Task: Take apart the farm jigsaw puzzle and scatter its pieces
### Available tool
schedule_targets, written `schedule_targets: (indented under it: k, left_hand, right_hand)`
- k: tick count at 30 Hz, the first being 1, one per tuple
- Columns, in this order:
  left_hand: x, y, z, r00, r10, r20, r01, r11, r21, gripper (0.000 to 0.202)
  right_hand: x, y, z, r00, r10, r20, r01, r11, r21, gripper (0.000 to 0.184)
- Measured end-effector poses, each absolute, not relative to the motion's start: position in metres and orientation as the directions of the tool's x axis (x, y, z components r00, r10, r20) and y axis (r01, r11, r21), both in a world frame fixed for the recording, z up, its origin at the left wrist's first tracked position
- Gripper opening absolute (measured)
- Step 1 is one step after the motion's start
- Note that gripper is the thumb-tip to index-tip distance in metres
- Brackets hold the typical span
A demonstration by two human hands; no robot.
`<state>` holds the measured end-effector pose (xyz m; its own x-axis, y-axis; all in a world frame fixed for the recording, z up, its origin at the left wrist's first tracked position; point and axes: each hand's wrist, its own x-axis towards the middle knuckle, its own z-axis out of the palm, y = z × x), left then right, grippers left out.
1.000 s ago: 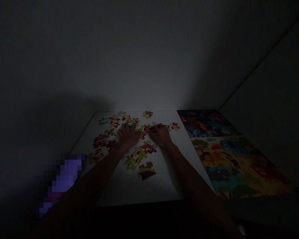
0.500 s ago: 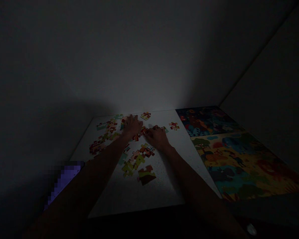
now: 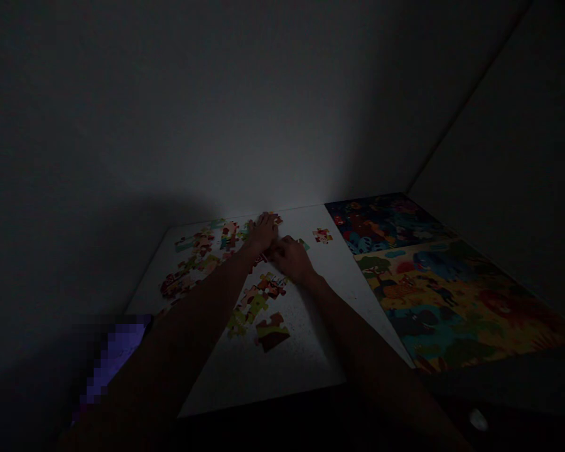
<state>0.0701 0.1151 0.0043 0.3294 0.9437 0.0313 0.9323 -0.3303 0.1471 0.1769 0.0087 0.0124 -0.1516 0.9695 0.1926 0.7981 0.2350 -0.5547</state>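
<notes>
The room is dim. Loose coloured puzzle pieces [image 3: 202, 251] lie scattered on a white table [image 3: 263, 364]. My left hand [image 3: 263, 230] reaches to the table's far edge, its fingers stretched flat over a small piece there. Just to its right and nearer me, my right hand [image 3: 292, 258] rests palm down with the fingers curled. What is under them is hidden. A joined cluster of red, orange and green pieces [image 3: 257, 300] lies just this side of both hands, with a green and brown piece [image 3: 272, 331] nearest me. A single small piece [image 3: 322, 235] lies right of the hands.
Two large colourful picture boards, a dark one [image 3: 381, 223] at the back and a yellow one [image 3: 456, 301] in front, cover the table's right part. Walls close in behind and to the right. A blurred purple patch [image 3: 113, 358] sits at the table's left front.
My left hand has moved away from me, from the pieces in the middle to the small piece at the far edge. The right hand stayed about where it was. The view shifted slightly.
</notes>
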Motion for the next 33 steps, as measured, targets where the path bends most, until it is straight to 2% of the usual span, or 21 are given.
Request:
schedule_targets:
  k: [4,7,10,12,15,20,33]
  left_hand:
    - [0.07,0.104,0.01,0.439,0.898,-0.012,0.892,-0.435,0.119,0.051]
    - [0.073,0.091,0.009,0.518,0.855,0.013,0.849,-0.516,0.11,0.045]
    - [0.075,0.075,0.003,0.522,0.852,0.033,0.845,-0.522,0.117,0.047]
    - [0.075,0.066,0.0,0.497,0.867,0.028,0.859,-0.497,0.12,0.05]
    - [0.072,0.054,0.0,0.478,0.879,0.009,0.872,-0.475,0.12,0.054]
    - [0.055,0.039,0.011,0.441,0.897,0.013,0.894,-0.441,0.079,0.056]
    - [-0.049,-0.045,0.019,0.15,0.988,-0.037,0.985,-0.146,0.093,0.062]
  right_hand:
    - [0.185,0.016,0.008,-0.013,0.965,0.261,0.722,0.189,-0.666,0.031]
    - [0.199,0.02,0.004,0.176,0.931,0.321,0.704,0.109,-0.702,0.036]
    - [0.213,0.022,-0.003,0.363,0.883,0.298,0.743,-0.081,-0.665,0.04]
    - [0.218,0.021,-0.008,0.421,0.869,0.261,0.77,-0.19,-0.609,0.047]
    - [0.219,0.019,-0.014,0.372,0.903,0.214,0.832,-0.223,-0.508,0.05]
    - [0.216,0.012,-0.012,0.203,0.963,0.177,0.911,-0.119,-0.395,0.049]
    - [0.217,-0.007,-0.009,0.048,0.997,0.063,0.94,-0.024,-0.341,0.058]
